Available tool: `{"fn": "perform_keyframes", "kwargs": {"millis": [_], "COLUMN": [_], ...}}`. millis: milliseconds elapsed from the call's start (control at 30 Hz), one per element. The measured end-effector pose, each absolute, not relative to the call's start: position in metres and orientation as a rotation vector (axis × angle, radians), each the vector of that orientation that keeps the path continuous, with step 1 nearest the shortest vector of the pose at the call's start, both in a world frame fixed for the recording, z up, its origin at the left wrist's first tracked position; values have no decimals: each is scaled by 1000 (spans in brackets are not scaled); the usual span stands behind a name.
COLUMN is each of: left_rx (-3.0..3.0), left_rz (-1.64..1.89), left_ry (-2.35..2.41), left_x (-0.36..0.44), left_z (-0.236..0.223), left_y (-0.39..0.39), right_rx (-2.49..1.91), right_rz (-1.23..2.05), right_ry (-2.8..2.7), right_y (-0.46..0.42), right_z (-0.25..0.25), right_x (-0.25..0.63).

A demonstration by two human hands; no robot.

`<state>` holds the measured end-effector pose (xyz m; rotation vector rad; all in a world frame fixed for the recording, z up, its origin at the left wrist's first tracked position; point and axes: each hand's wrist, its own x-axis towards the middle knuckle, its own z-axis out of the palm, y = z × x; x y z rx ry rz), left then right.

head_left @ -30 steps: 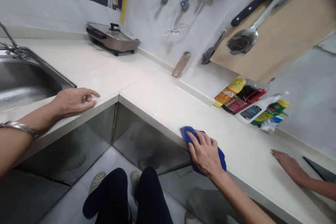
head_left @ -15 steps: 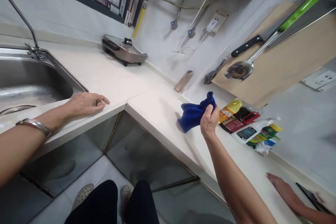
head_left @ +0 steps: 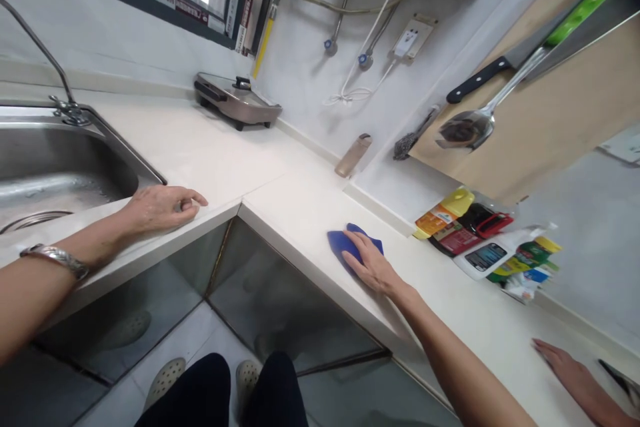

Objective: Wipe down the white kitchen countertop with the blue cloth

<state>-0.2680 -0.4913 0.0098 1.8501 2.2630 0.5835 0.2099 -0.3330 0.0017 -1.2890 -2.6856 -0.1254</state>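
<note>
My right hand (head_left: pixel 369 264) lies flat on a blue cloth (head_left: pixel 344 242), pressing it onto the white countertop (head_left: pixel 300 200) near the inner corner. Its fingers are stretched out over the cloth. My left hand (head_left: pixel 160 207) rests on the counter's front edge beside the steel sink (head_left: pixel 55 160), fingers loosely curled with nothing in them. A metal bracelet (head_left: pixel 55 259) is on that wrist.
Another person's hand (head_left: pixel 565 363) lies flat on the counter at far right. Packets and bottles (head_left: pixel 480 240) lean against the wall. A lidded electric pan (head_left: pixel 235 100) stands at the back. A lighter (head_left: pixel 353 155), a knife (head_left: pixel 480 79) and a ladle (head_left: pixel 465 128) are on the wall.
My right hand had the cloth bunched and lifted off the counter; now it has come down and presses the cloth flat, farther left than a second ago. The left hand stayed put.
</note>
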Motion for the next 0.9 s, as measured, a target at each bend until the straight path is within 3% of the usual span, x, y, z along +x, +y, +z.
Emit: {"fn": "perform_keyframes", "kwargs": {"millis": [167, 367, 467, 667, 900], "left_rx": [1869, 1877, 1920, 1830, 1720], "left_rz": [633, 643, 659, 685, 626], "left_ry": [2265, 2242, 2248, 2268, 2338], "left_x": [-268, -265, -265, -265, -256], "left_z": [4, 7, 6, 6, 14], "left_y": [-488, -491, -492, -493, -499], "right_rx": [-1399, -1979, -2083, -1226, -692], "right_rz": [-115, -139, -209, -196, 9], "right_ry": [-2589, -2276, -2244, -2701, -2860], "right_y": [-313, -277, -287, -323, -282], "right_z": [-20, -25, -20, -9, 7], "right_x": [296, 342, 290, 117, -38]}}
